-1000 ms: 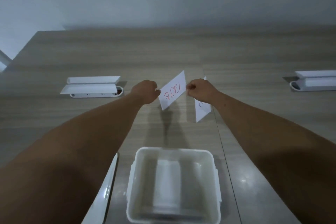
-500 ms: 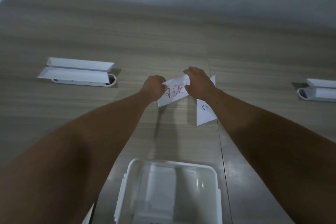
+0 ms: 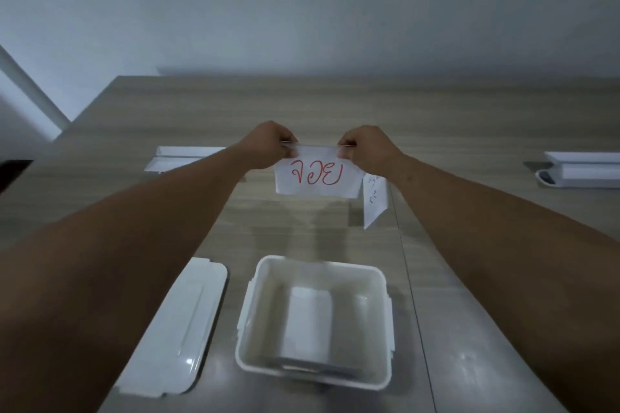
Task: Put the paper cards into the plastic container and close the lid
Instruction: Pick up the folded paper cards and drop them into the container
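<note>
A white paper card with red writing (image 3: 315,179) hangs level in the air, pinched along its top edge by my left hand (image 3: 270,144) and my right hand (image 3: 367,147). It is held above the table, beyond the open white plastic container (image 3: 382,322), which has a white card lying inside. The container's flat lid (image 3: 174,325) lies on the table to its left. Another folded white card (image 3: 375,201) stands on the table under my right wrist, partly hidden by the held card.
Two white box-like fixtures sit on the wooden table: one at the left (image 3: 177,157) behind my left forearm, one at the far right (image 3: 580,169). A grey wall rises behind the table's far edge.
The card was tilted and low between my hands; now both hands have lifted it and hold it level by its top edge, the red writing facing me.
</note>
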